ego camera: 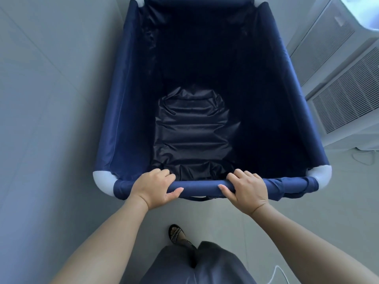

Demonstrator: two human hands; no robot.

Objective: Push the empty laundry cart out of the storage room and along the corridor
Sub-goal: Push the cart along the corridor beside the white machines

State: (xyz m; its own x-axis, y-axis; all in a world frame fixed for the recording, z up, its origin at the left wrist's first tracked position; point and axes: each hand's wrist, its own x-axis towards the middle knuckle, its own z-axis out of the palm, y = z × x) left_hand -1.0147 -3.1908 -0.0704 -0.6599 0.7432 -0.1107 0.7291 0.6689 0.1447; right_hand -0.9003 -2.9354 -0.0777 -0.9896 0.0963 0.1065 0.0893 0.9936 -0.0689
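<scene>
A navy fabric laundry cart (127, 111) with white plastic corner joints fills the middle of the view. Its dark liner lies wrinkled at the bottom and nothing is inside. Both hands grip the padded near rim (200, 188). My left hand (154, 188) wraps it left of centre, thumb underneath. My right hand (247, 189) holds it right of centre in the same way. The cart's wheels and frame are hidden beneath the fabric.
Pale grey floor tiles (51, 124) stretch along the left side. White louvred air-conditioner units (346, 95) stand close to the cart's right side, with a thin cord (363, 158) on the floor beside them. One sandalled foot (177, 234) steps behind the cart.
</scene>
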